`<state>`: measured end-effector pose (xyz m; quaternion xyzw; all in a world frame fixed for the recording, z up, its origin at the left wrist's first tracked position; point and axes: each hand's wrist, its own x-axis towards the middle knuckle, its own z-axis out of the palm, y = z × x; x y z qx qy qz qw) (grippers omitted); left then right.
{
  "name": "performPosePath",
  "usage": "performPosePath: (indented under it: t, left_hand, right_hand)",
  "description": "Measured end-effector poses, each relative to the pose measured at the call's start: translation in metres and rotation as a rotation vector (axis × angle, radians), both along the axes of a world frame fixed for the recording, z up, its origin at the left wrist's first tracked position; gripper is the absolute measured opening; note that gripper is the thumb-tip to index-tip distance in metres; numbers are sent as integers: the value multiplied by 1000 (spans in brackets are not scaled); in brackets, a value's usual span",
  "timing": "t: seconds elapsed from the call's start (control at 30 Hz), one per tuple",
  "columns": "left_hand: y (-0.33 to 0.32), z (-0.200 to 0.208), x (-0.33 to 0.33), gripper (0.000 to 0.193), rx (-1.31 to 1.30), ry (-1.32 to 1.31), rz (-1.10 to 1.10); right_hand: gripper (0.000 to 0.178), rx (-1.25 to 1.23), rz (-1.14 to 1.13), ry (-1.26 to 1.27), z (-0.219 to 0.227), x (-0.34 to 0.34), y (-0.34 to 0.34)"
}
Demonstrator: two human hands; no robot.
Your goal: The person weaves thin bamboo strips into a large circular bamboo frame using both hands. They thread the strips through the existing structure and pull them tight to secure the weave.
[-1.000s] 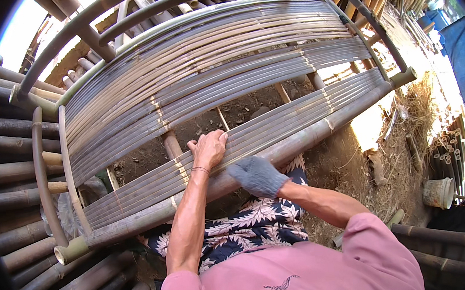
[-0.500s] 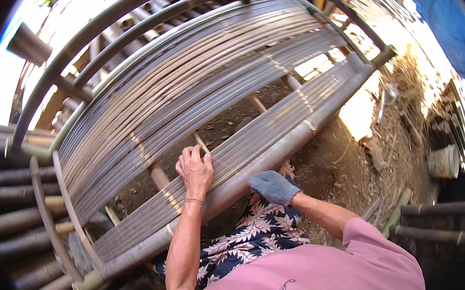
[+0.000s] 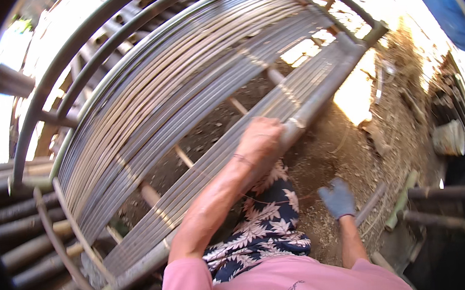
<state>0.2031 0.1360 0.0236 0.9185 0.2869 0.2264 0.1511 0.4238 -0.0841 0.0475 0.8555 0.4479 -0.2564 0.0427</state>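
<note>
A long bamboo bench (image 3: 319, 111) spans the view, its seat made of narrow slats (image 3: 207, 172) over crosspieces. Bare, with curled fingers, my left hand (image 3: 262, 137) rests on the front slats beside the thick front rail; whatever its fingers hold is hidden. Out to the right, over the dirt, my right hand (image 3: 338, 198) wears a grey-blue glove and looks closed around a thin strand (image 3: 305, 197). That strand stretches from the bench side past my lap to the glove. Pale bindings (image 3: 289, 95) cross the slats.
Bamboo poles (image 3: 33, 253) lie stacked at the left, with more behind the bench. Dark poles (image 3: 450, 194) stick out at the lower right. A whitish bucket (image 3: 449, 138) stands near the right edge. Straw and chips litter the dirt ground (image 3: 324, 164). A blue tarp (image 3: 443, 7) hangs at upper right.
My left hand has moved right along the front slats and its fingers are now curled. My gloved right hand has swung away from the front rail, right and toward me.
</note>
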Motion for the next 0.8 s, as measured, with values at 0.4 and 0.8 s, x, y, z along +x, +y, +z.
performPosePath:
  t: [0.4, 0.8]
  left_hand:
    - [13, 43, -45, 6, -130, -319, 593]
    - [81, -95, -76, 39, -1162, -264, 648]
  right_hand:
    - [20, 505, 147, 828, 85, 7, 198]
    - [28, -71, 1111, 33, -26, -132, 349]
